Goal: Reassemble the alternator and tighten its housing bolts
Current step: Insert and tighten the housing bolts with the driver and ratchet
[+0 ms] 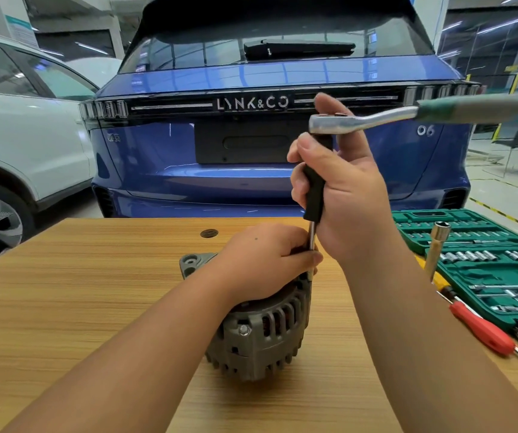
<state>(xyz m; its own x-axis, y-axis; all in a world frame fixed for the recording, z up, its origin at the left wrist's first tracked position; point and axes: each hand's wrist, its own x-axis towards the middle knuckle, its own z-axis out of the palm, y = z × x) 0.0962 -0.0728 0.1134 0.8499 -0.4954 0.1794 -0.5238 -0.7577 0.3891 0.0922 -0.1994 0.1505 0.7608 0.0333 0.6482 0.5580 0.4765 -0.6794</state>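
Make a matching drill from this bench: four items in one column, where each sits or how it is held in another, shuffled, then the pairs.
Items
1. alternator
2. ratchet
3. red screwdriver
4. socket set case

Places
A. lying at the table's right edge, in front of the green case
B. open on the right, behind the screwdriver
C. raised, on top of a black-handled driver gripped by the right hand
D. mid-table, under the left hand

Pairs: 1-D, 2-C, 3-A, 4-B

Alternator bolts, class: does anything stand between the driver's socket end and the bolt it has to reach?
Partly hidden. The left hand covers the alternator top and pinches the driver shaft, so that bolt cannot be seen. The right hand grips the black handle.
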